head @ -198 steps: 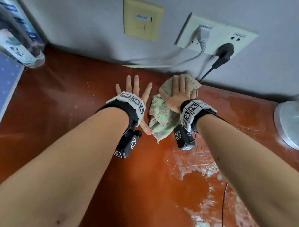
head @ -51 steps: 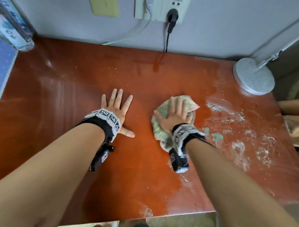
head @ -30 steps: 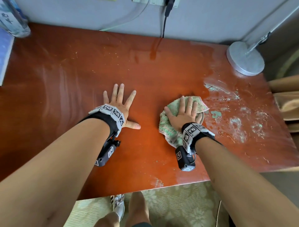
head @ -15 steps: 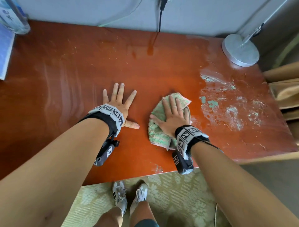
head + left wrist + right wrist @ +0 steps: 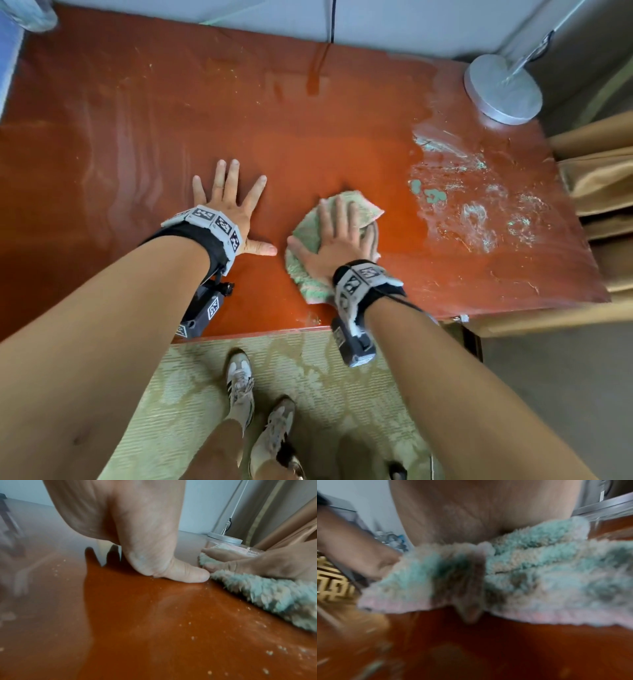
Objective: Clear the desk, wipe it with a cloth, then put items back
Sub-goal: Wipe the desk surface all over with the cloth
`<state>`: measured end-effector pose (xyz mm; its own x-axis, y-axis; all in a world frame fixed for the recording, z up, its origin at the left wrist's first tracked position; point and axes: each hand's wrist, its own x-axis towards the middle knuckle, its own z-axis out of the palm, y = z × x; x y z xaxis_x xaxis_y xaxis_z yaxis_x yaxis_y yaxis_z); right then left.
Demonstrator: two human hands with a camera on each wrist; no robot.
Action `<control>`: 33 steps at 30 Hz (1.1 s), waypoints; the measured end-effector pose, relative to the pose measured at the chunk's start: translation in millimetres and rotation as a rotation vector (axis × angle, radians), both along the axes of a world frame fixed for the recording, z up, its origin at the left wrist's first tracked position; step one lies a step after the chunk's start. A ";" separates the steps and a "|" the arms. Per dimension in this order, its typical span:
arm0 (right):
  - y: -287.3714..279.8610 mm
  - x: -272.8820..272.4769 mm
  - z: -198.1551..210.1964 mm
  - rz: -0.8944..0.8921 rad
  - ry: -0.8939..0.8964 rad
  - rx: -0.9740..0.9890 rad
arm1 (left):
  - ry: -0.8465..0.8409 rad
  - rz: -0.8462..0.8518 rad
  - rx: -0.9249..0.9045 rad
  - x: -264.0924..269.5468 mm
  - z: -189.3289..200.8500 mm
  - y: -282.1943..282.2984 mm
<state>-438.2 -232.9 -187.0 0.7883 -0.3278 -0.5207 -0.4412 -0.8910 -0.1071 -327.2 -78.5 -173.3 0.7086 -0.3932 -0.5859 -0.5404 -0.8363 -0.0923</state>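
Note:
A fluffy green and pink cloth [image 5: 310,236] [image 5: 267,596] [image 5: 539,566] lies crumpled on the red-brown desk [image 5: 144,113] near its front edge. My right hand [image 5: 339,236] presses flat on the cloth with straight fingers. My left hand [image 5: 229,202] lies flat on the bare desk just left of it, fingers spread. In the left wrist view the left thumb [image 5: 185,573] nearly touches the right thumb at the cloth's edge. The right wrist view is blurred.
A round silver lamp base [image 5: 503,89] stands at the back right corner. White and green scuffed patches [image 5: 472,205] mark the desk's right part. A black cord [image 5: 331,20] hangs down the wall. Brown curtains [image 5: 603,178] hang right of the desk; my feet [image 5: 260,404] stand on patterned floor.
The right hand has slid the cloth from the back wall toward the front edge, then left toward the left hand. The left hand stays flat on the desk.

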 end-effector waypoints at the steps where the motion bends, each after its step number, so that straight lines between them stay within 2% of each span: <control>1: 7.9 -2.8 -0.9 0.050 -0.008 0.016 | -0.011 0.010 -0.001 -3.4 1.9 0.9; 4: 6.5 -15.2 -3.0 0.130 -0.035 0.037 | -0.017 0.035 -0.001 -16.0 3.2 9.4; 6: -8.8 -25.5 -3.0 0.119 -0.043 0.022 | -0.009 0.068 0.002 -23.0 0.4 18.4; 13: -68.8 -54.9 1.5 -0.263 0.037 0.007 | -0.019 0.104 0.017 -47.3 2.8 47.9; 16: -59.2 -55.2 3.8 -0.303 0.038 -0.020 | -0.033 0.100 0.040 -56.0 5.3 65.1; 18: -34.3 -50.2 4.9 -0.259 0.033 -0.018 | -0.033 0.103 0.052 -59.8 7.4 72.4; 23: 53.3 -48.6 -4.1 0.136 -0.069 0.033 | -0.040 0.098 0.079 -64.0 13.8 69.6; 25: 70.3 -49.7 -7.9 0.255 -0.092 0.043 | -0.058 0.086 0.088 -65.2 17.2 66.1; 29: 51.9 -60.1 -11.4 0.324 -0.123 0.063 | -0.064 0.058 0.124 -67.1 24.1 58.3; 33: 12.6 -88.7 -14.3 0.217 -0.156 -0.028 | -0.050 0.038 0.149 -66.9 29.5 45.3</control>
<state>-526.9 -220.3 -201.2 0.9118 -0.1551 -0.3801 -0.2197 -0.9665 -0.1326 -394.1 -33.2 -143.8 0.7510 -0.2769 -0.5994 -0.5002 -0.8312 -0.2427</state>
